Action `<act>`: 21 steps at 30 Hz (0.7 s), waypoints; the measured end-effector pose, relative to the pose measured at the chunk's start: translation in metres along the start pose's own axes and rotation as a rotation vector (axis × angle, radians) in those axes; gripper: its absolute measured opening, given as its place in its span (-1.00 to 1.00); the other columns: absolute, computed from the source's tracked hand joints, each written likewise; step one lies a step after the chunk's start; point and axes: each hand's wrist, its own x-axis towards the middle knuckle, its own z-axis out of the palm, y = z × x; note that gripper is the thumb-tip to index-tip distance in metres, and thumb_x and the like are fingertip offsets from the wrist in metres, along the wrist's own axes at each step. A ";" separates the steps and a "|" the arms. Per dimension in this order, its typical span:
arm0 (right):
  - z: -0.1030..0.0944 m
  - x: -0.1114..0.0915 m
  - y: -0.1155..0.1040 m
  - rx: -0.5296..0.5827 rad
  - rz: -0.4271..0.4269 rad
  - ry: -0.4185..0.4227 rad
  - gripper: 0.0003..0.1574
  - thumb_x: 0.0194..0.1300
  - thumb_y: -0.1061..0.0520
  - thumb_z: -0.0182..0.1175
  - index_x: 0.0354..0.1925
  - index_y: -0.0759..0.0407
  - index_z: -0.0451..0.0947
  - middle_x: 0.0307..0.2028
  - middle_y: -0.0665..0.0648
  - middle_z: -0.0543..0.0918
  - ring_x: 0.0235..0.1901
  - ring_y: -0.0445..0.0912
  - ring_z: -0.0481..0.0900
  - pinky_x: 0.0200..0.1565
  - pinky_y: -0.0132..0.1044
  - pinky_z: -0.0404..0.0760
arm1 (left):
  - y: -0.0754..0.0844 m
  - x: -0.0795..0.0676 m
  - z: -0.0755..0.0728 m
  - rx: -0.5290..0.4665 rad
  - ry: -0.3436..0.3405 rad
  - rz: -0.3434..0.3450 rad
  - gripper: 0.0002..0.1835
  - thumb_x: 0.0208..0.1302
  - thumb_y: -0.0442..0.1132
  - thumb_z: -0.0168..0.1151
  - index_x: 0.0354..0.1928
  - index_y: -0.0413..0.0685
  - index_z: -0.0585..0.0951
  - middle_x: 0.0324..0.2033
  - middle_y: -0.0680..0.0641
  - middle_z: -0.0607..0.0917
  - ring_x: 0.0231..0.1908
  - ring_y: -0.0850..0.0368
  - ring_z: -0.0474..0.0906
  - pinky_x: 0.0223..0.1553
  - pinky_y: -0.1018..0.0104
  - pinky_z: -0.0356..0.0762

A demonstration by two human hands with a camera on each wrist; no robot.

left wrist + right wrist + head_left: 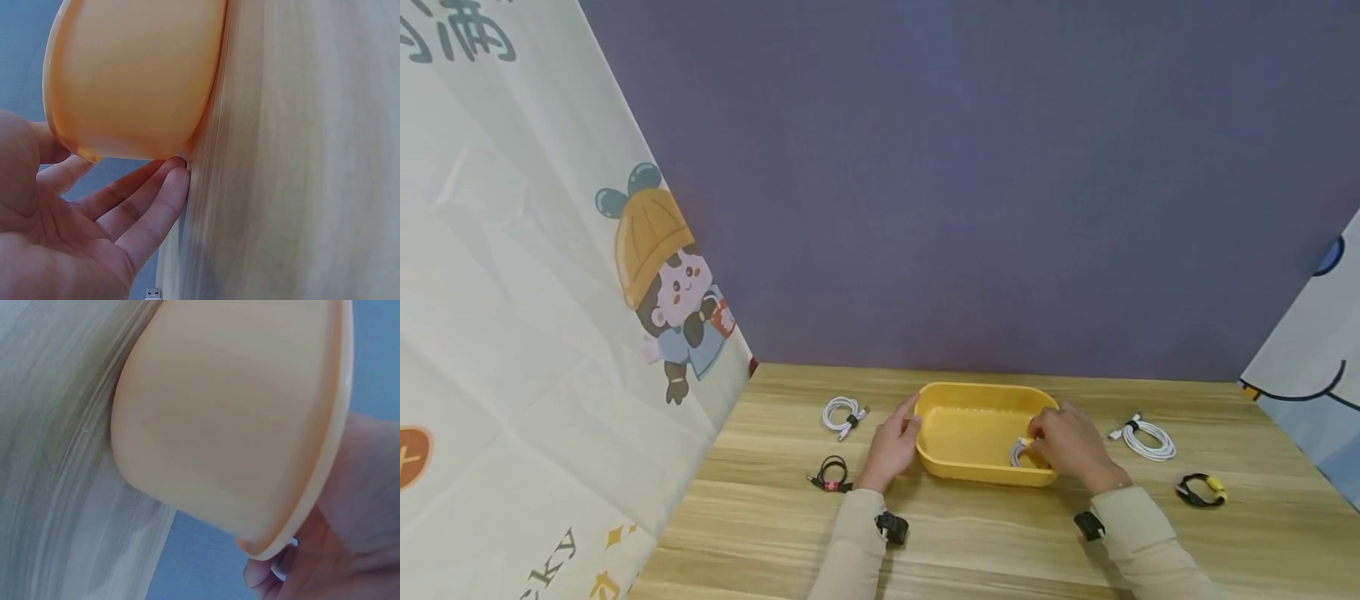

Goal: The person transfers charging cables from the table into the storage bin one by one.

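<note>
A plain blue-violet panel (pixel 962 183) stands behind a table (pixel 970 550) of pale wood grain, with one white printed sheet (pixel 512 250) rising on the left and another white sheet (pixel 1326 350) on the right. One oblong yellow plastic tray (pixel 966 429) with rounded corners rests on the table.

Five coiled cables show in all: one inside the tray, four outside it. A whitish-grey cable (pixel 1015 454) is inside the tray's right end, where the curled fingers of the right hand (pixel 1071 442) pinch it, the wrist reaching over the rim. The left hand (pixel 891 447) has its fingers extended, touching the outer wall at the tray's left end. The two hands are apart, the tray between them.

Left of the tray are two cables: a white one with a black tie (pixel 827 414) and, nearer the person, a black one with a red tie (pixel 832 486). Right of it are two more: a white one with a black tie (pixel 1163 446) and, farther out, a black one with yellow parts (pixel 1184 492). Two beige sleeves (pixel 853 542) each end beside one black wrist device (pixel 892 527).
</note>
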 end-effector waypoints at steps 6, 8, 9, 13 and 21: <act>-0.003 0.000 -0.003 -0.010 0.011 -0.046 -0.86 0.00 0.18 0.49 -0.53 -0.04 0.72 -0.53 -0.10 0.67 -0.39 -0.03 0.37 -0.32 -0.10 0.36 | 0.000 0.000 0.000 -0.010 -0.006 -0.007 -0.49 0.64 -0.11 -0.06 0.54 0.29 0.31 0.02 -0.21 0.76 -0.21 0.17 0.64 -0.24 0.29 0.56; -0.004 0.000 -0.005 -0.018 0.021 -0.059 -0.85 -0.01 0.16 0.52 -0.53 -0.05 0.73 -0.50 -0.09 0.70 -0.38 -0.02 0.38 -0.30 -0.08 0.39 | 0.000 0.000 0.000 -0.009 -0.005 -0.002 -0.49 0.64 -0.12 -0.06 0.55 0.25 0.32 0.01 -0.22 0.77 -0.24 0.19 0.62 -0.26 0.30 0.55; -0.005 0.000 -0.005 -0.023 0.023 -0.066 -0.85 0.00 0.15 0.53 -0.53 -0.05 0.72 -0.50 -0.09 0.70 -0.37 -0.02 0.39 -0.30 -0.07 0.39 | 0.000 0.000 0.000 -0.008 -0.004 -0.001 -0.49 0.63 -0.12 -0.06 0.55 0.23 0.32 0.01 -0.22 0.77 -0.26 0.20 0.61 -0.26 0.30 0.55; -0.007 0.001 -0.008 -0.049 0.034 -0.096 -0.77 0.01 0.12 0.54 -0.61 -0.10 0.67 -0.56 -0.12 0.64 -0.37 -0.01 0.38 -0.29 -0.07 0.39 | 0.000 0.001 0.000 -0.005 -0.003 0.003 -0.49 0.63 -0.12 -0.06 0.55 0.19 0.31 0.00 -0.22 0.77 -0.29 0.22 0.60 -0.28 0.30 0.54; -0.007 0.001 -0.009 -0.076 0.026 -0.114 -0.60 0.06 0.11 0.50 -0.73 -0.09 0.52 -0.64 -0.12 0.52 -0.37 -0.01 0.35 -0.31 -0.08 0.33 | 0.000 0.000 0.000 -0.008 -0.004 -0.002 -0.49 0.63 -0.11 -0.06 0.55 0.19 0.31 0.00 -0.21 0.77 -0.28 0.20 0.61 -0.27 0.29 0.54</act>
